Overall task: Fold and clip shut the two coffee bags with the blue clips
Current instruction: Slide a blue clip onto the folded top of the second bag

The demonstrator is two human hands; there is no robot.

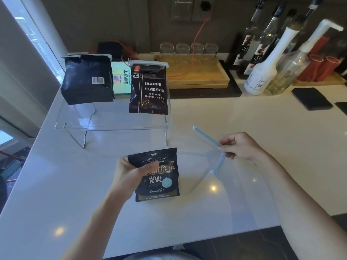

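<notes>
White countertop (216,113), glossy, runs from the near edge back to a dark wall; the landmark here is the coffee bag in hand (157,177), standing on the counter close to the near edge. Left hand (129,173) grips that bag's upper left side, thumb across the front and fingers wrapped behind; the top looks already folded down, though the fold itself is hard to read. Right of the bag, apart from it, the right hand (242,146) pinches a blue clip (216,147) at its hinge, the two arms sprung wide apart, one pointing up and away, the other hanging down toward the counter. Risks, as judged: the fold could spring open if the left thumb eases before the clip closes; the clip could bite only part of the width and leave a corner loose; a hard sideways push could tip the bag or slide it toward the near edge. Open room lies right of the bag and behind it, plenty for swinging the clip in. Farther back and left of the bag stands a clear acrylic riser (112,121) carrying a plain black bag (88,81) and a second printed bag (148,91), both apparently clipped with pale clips. Beyond, right, a wooden tray (199,76) and bottles (266,62) line the wall.
</notes>
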